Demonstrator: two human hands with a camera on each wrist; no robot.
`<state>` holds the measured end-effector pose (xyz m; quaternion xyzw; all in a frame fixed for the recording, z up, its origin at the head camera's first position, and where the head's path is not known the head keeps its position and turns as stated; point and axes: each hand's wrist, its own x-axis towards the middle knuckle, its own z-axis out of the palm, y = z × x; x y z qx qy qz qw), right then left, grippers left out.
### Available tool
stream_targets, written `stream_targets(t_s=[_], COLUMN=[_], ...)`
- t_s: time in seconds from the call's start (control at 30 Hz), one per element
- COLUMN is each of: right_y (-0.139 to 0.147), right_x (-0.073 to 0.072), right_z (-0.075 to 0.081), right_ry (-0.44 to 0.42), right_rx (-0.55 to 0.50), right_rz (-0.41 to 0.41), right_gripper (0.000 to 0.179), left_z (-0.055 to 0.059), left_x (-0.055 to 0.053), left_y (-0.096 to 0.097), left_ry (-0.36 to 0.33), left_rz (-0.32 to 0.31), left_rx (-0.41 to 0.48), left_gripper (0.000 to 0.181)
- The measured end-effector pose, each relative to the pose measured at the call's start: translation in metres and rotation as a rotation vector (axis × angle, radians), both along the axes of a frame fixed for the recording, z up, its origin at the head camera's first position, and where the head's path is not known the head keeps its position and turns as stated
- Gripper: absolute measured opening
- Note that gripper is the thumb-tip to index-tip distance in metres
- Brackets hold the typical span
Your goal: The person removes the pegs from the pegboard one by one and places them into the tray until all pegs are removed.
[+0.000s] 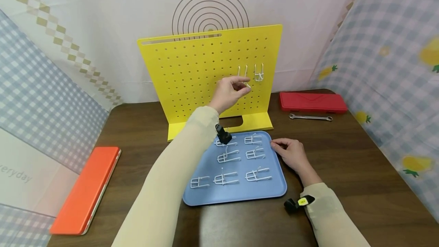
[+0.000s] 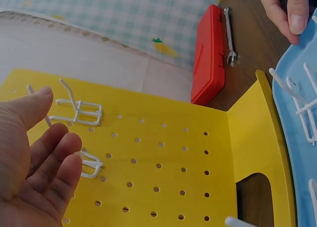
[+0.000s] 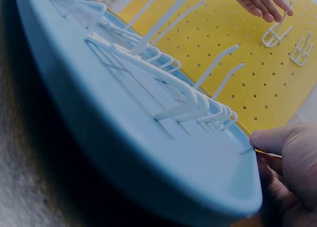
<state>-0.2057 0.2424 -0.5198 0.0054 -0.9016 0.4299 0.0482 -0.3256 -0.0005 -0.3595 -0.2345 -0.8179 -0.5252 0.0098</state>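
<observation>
My left hand (image 1: 229,91) is up at the yellow pegboard (image 1: 192,71), beside a white wire hook (image 2: 90,163) mounted there. Its fingertips are right at the hook's projecting prong, and the left wrist view shows thumb and fingers apart. A second white wire hook (image 1: 259,73) hangs to the right on the same board. My right hand (image 1: 291,154) pinches the right rim of the blue tray (image 3: 218,172), thumb on top and fingers below. Several more white wire hooks (image 1: 258,175) lie on the tray; my left sleeve covers part of its left side.
A red case (image 1: 313,102) lies at the back right, with a wrench (image 1: 310,117) in front of it. On the left side of the table (image 1: 137,125) is an orange case (image 1: 85,190). Patterned cloth (image 1: 113,18) hangs behind and at both sides.
</observation>
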Motion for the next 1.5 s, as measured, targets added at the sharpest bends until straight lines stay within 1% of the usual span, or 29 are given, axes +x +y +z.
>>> stream_targets(t_s=[0.17, 0.4, 0.57, 0.9, 1.07, 1.27, 1.5], right_y=[-0.0005, 0.0003, 0.0002, 0.0006, -0.0005, -0.0020, -0.0018], right_x=[0.0003, -0.0001, -0.0006, -0.0002, 0.0001, 0.0011, 0.0012], right_z=[0.0005, -0.0005, -0.0013, -0.0004, 0.0009, 0.0029, 0.0034], right_ry=[-0.005, -0.020, -0.025, -0.042, -0.035, -0.036, -0.030], right_rx=[-0.003, -0.005, -0.008, -0.009, -0.014, -0.030, -0.028], right_rz=[-0.005, -0.007, -0.009, -0.012, -0.014, -0.012, -0.013], right_gripper=[0.025, 0.028, 0.027, 0.033, 0.030, 0.026, 0.027], left_z=[0.0000, -0.0016, -0.0023, -0.0032, -0.0035, -0.0022, 0.0001], left_x=[-0.0001, -0.0010, -0.0002, 0.0012, 0.0013, 0.0027, 0.0042], left_y=[0.0029, 0.0032, 0.0031, 0.0027, 0.0018, 0.0009, -0.0006], left_ry=[0.004, 0.019, 0.009, -0.009, 0.005, -0.007, -0.004], left_rz=[-0.016, -0.003, 0.007, 0.010, 0.015, 0.019, 0.015], left_rx=[0.020, 0.030, 0.036, 0.016, 0.017, 0.022, 0.029], left_gripper=[0.035, 0.033, 0.033, 0.034, 0.033, 0.034, 0.034])
